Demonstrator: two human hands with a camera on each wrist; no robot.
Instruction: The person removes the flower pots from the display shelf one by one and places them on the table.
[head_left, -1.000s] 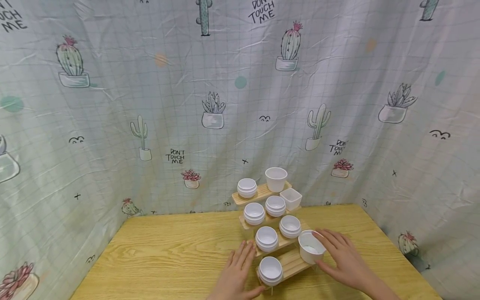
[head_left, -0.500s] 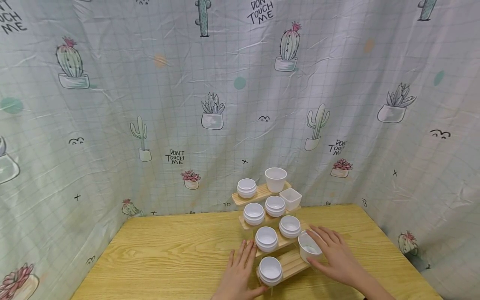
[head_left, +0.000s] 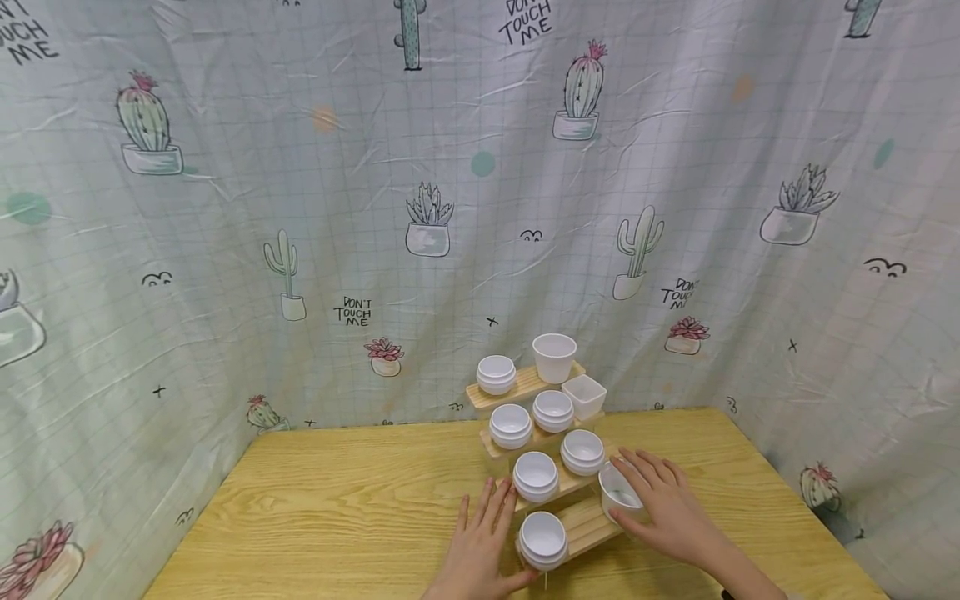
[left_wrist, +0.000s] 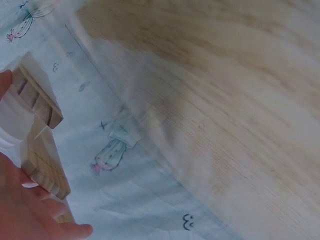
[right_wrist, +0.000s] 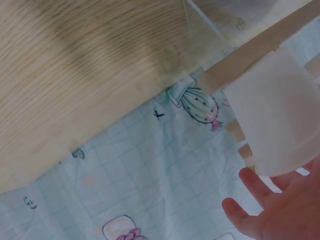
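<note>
A tiered stand with pale wooden shelves [head_left: 588, 525] carries several small white pots. My left hand [head_left: 476, 542] lies along the stand's left end with straight fingers, its thumb near a round white pot [head_left: 543, 537] on the lowest shelf. At the other end of that shelf is a larger white pot [head_left: 617, 492], partly covered by my right hand [head_left: 671, 512]. That hand's fingers are extended over the pot's right side, thumb at the front. In the right wrist view, spread fingers show beside the white pot [right_wrist: 280, 115]; contact is partly hidden.
Upper shelves hold round white pots [head_left: 536, 475], a square white pot [head_left: 584, 396] and a tall white pot [head_left: 554, 358] at the top. The stand is on a wood-grain table [head_left: 337, 508]. A cactus-print curtain [head_left: 450, 292] hangs behind and at both sides.
My right hand has moved slightly left, farther over the larger pot on the lowest shelf. My left hand stays by the stand's left end.
</note>
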